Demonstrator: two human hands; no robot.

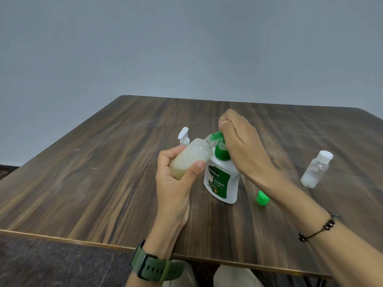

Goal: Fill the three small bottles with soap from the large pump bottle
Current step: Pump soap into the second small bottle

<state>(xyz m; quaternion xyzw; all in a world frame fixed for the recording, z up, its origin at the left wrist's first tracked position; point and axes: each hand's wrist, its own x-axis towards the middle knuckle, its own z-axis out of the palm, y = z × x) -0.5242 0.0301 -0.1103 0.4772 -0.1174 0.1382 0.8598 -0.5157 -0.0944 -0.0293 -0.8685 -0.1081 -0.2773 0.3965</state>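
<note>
Taking the large pump bottle as the landmark, everything on the wooden table is lying to one side of it or the other. Farthest left and slightly behind it, a small bottle with a white pump top is standing upright, mostly hidden by the left hand. That hand is curling its fingers and thumb firmly around 1 small open bottle, holding it just left of the landmark and tilting it so its long axis is running up and to the right, with the threaded neck meeting the green nozzle. Pale, bubbly soap is sitting in its lower part, so by my reading it is partly filled. The landmark itself is standing on the table, its green and white label reading "Dettol" and "ORIGINAL"; the smaller print is too blurred to read. The right hand is resting on top of the pump head, fingers closed down over it as if pressing. The next squirt is depending on the neck staying directly under the nozzle tip, otherwise soap may be running down the outside. Just right of the landmark's base, a loose green cap is lying on the table, and well to the right a 3rd small bottle with a white cap is standing, looking clear.
</note>
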